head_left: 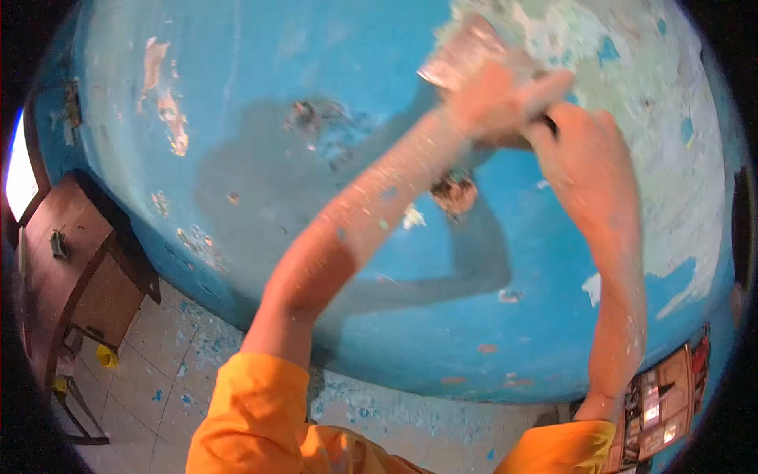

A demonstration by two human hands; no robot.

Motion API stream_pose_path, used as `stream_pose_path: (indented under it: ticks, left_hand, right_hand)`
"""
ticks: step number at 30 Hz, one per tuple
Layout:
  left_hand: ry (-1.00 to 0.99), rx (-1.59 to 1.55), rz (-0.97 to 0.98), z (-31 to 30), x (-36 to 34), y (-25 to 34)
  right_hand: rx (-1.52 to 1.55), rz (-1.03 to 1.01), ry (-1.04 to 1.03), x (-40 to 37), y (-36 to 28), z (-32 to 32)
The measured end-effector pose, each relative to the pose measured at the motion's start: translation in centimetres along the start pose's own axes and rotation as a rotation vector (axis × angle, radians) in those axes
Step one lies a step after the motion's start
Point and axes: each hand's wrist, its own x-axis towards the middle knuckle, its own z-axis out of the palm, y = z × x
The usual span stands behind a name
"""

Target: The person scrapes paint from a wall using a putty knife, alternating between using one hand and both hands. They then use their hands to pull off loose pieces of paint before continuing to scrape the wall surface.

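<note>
Blue painted wall (260, 47), with a flat, wide metal scraper (462, 55) up against it; the left hand (491, 99) grips the scraper; the right hand (588, 146) is curled shut beside it, on what I cannot tell; then 1 big pale green patch (671, 182)

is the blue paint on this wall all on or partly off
Partly off: the blue paint ends raggedly beside a broad pale patch, and flakes lie on the floor.

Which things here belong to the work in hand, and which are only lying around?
In the work:
Flat scraper, with left hand and right hand on it
Blue wall, partly bared

Apart from it:
Small dark object on wooden table
Yellow item on the floor
</note>
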Motion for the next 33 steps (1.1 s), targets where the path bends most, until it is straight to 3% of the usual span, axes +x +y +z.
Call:
stream_pose_path:
  ticks: [2,4,6,9,12,15,18,21,23,26,28,30,31,33]
  left_hand:
    - [-0.075,0.071,0.028,1.4,0.0,0.6]
    - [0.012,0.09,0.025,1.9,-0.1,0.6]
    - [-0.05,0.208,-0.006,0.8,-0.4,0.2]
    - [-0.151,0.211,-0.027,-2.7,-1.2,-2.3]
    - [-0.074,0.1,-0.053,-4.1,0.2,-1.4]
    - [-0.111,0.051,-0.082,-1.7,-0.2,1.4]
    - [-0.114,-0.033,-0.018,-1.6,0.2,0.0]
    - [-0.151,-0.015,-0.093,-1.0,-0.3,0.8]
    - [-0.112,0.012,0.003,-1.3,-0.2,0.9]
    - [-0.146,0.226,0.029,-1.7,-0.3,-2.2]
    - [-0.172,0.163,0.038,-3.3,0.8,-3.3]
    - [-0.222,0.128,-0.085,-5.5,1.9,-1.7]
    - [-0.246,0.083,-0.171,-5.5,1.3,-0.5]
    - [-0.223,0.049,-0.123,-4.6,0.1,-0.4]
  right_hand:
    - [0.085,-0.062,0.09,-0.3,0.8,1.2]
    - [0.062,-0.045,0.081,-0.4,1.6,1.2]
    - [0.023,-0.027,0.062,0.7,1.2,1.9]
    - [0.225,-0.123,0.179,2.4,-0.1,3.7]
    - [0.205,-0.127,0.133,2.9,-2.0,1.4]
    - [0.197,-0.064,0.008,0.4,-2.1,-0.5]
    - [0.001,0.057,-0.015,0.8,-2.2,0.1]
    - [0.029,0.019,0.017,0.5,-1.4,0.2]
    - [0.005,0.058,-0.041,-0.2,-1.7,0.1]
    - [0.085,0.016,0.061,2.3,-1.8,1.5]
    - [0.124,0.017,0.081,3.2,-2.8,0.5]
    - [0.183,0.005,0.116,3.2,-3.4,-0.7]
    - [0.176,-0.016,0.035,2.0,-3.4,-1.1]
    - [0.16,-0.05,-0.017,1.4,-4.1,-1.2]
